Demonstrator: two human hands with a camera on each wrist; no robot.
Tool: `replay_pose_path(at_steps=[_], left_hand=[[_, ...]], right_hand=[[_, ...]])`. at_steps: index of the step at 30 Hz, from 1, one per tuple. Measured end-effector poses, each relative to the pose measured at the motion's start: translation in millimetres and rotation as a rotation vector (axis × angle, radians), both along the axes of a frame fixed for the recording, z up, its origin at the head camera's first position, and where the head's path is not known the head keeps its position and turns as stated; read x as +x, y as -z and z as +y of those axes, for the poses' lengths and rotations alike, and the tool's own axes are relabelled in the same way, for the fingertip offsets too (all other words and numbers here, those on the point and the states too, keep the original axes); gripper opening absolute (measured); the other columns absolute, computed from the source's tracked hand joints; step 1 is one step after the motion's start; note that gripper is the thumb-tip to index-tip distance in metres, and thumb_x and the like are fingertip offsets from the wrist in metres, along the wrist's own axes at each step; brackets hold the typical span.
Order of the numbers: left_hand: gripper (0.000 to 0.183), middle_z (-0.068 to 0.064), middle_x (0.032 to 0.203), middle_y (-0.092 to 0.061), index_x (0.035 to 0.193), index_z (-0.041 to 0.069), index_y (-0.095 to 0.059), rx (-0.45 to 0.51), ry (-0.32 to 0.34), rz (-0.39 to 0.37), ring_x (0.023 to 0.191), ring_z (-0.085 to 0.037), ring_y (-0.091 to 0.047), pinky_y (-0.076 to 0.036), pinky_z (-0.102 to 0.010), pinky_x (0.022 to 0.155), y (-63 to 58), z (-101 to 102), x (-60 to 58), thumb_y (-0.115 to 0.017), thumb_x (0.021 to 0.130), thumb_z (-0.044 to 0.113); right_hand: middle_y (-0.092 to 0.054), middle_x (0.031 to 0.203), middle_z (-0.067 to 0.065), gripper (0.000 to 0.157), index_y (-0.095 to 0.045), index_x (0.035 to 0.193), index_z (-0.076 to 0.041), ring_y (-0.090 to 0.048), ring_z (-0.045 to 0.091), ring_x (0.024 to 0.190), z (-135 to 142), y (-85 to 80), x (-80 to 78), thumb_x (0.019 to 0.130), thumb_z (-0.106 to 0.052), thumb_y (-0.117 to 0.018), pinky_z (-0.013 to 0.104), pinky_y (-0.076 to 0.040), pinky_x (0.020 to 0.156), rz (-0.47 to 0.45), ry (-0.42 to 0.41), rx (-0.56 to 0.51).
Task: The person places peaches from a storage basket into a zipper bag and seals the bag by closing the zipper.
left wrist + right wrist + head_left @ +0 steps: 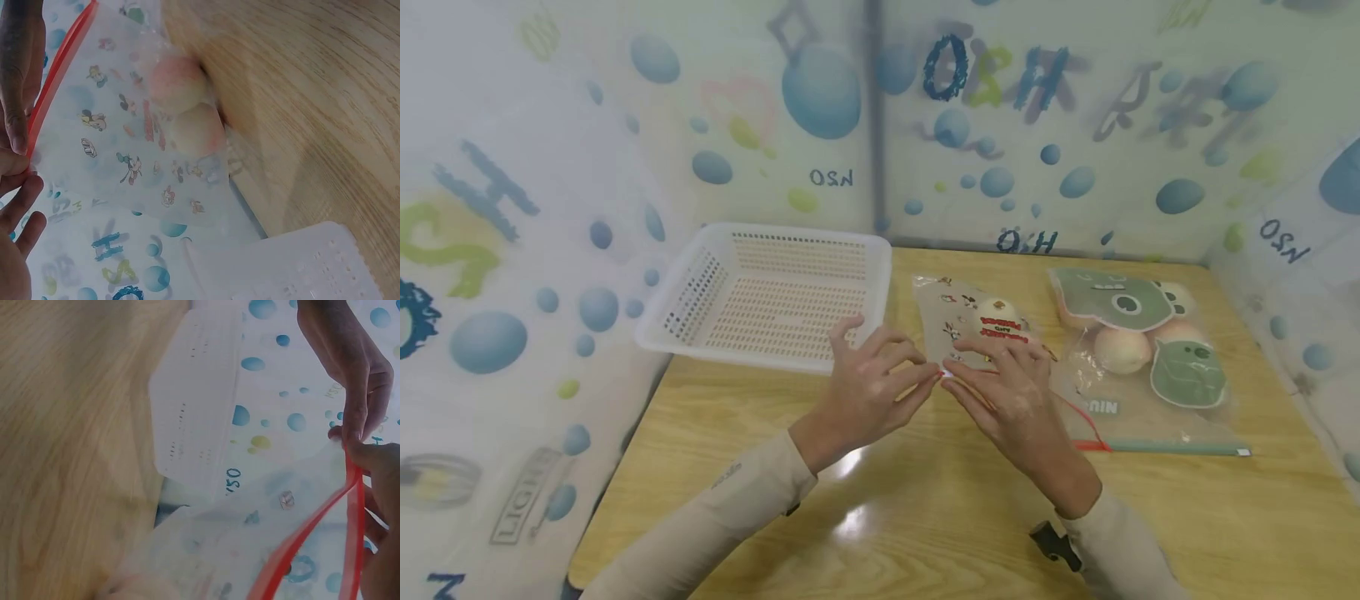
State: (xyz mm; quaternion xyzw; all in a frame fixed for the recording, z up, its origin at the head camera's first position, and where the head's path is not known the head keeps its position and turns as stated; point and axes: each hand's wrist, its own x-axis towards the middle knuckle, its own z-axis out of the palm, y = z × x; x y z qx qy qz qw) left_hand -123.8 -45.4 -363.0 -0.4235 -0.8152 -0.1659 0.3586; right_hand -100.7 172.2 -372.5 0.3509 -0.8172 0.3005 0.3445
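Note:
A clear zip bag [958, 310] with cartoon prints and a red closure strip [59, 78] hangs from both hands. Two round, pinkish-cream peaches [178, 81] lie at its bottom in the left wrist view. My left hand [871, 383] pinches the end of the red strip between thumb and finger. Right beside it, my right hand [1011, 400] pinches the same corner, by a small white slider [947, 374]. In the right wrist view the two red edges [355, 537] spread apart away from the fingers, so the mouth is parted there.
A white perforated basket [767, 360] stands at the back left of the wooden table [925, 533]. To the right lies another zip bag [1138, 421] with green animal prints and several peaches [1122, 348] inside. Patterned curtains [820, 192] surround the table.

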Motion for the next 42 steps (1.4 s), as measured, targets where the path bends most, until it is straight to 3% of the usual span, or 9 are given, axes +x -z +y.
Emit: replay_pose_path(at_steps=[9,17,23,33,42], left_hand=[[0.009,0.006,0.096,-0.070,0.090,0.021,-0.082,-0.036,-0.023,0.002,0.102,-0.020,-0.059,-0.029,-0.065,0.098,0.7,-3,2.2,-0.073,0.091,0.025],[0.007,0.008,0.093,-0.072,0.090,0.020,-0.082,-0.017,0.007,0.035,0.102,-0.019,-0.060,-0.028,-0.065,0.098,3.2,-5,3.3,-0.078,0.084,0.024],[0.008,0.009,0.092,-0.073,0.089,0.019,-0.083,-0.015,0.021,0.055,0.101,-0.019,-0.062,-0.027,-0.066,0.099,5.3,-7,2.6,-0.076,0.087,0.022],[0.017,0.007,0.089,-0.073,0.081,0.017,-0.081,0.028,0.016,0.097,0.103,-0.021,-0.064,-0.023,-0.068,0.101,9.4,-10,-1.0,-0.067,0.090,0.022],[0.017,0.007,0.088,-0.073,0.080,0.017,-0.080,0.046,0.016,0.108,0.098,-0.022,-0.064,-0.022,-0.069,0.100,11.1,-13,-1.4,-0.067,0.090,0.021]], right_hand=[[-0.067,0.117,0.012,0.036,-0.080,0.099,-0.003,-0.059,0.036,0.104,-7,6.0,1.7,0.102,-0.035,-0.063,0.060,-0.029,0.087,0.016,0.049,-0.027],[-0.067,0.112,0.014,0.032,-0.079,0.093,-0.001,-0.060,0.037,0.101,-10,13.5,5.2,0.100,-0.030,-0.067,0.061,-0.027,0.085,0.049,0.047,-0.070],[-0.065,0.109,0.016,0.036,-0.079,0.091,0.001,-0.060,0.037,0.099,-10,18.6,7.4,0.100,-0.032,-0.066,0.062,-0.027,0.086,0.043,0.068,-0.082],[-0.064,0.102,0.017,0.029,-0.078,0.087,0.001,-0.058,0.039,0.091,-6,28.8,4.5,0.097,-0.025,-0.070,0.061,-0.027,0.083,0.143,0.084,-0.142],[-0.065,0.103,0.018,0.033,-0.078,0.087,0.002,-0.057,0.039,0.093,0,34.2,5.5,0.099,-0.028,-0.067,0.061,-0.028,0.083,0.123,0.111,-0.135]])
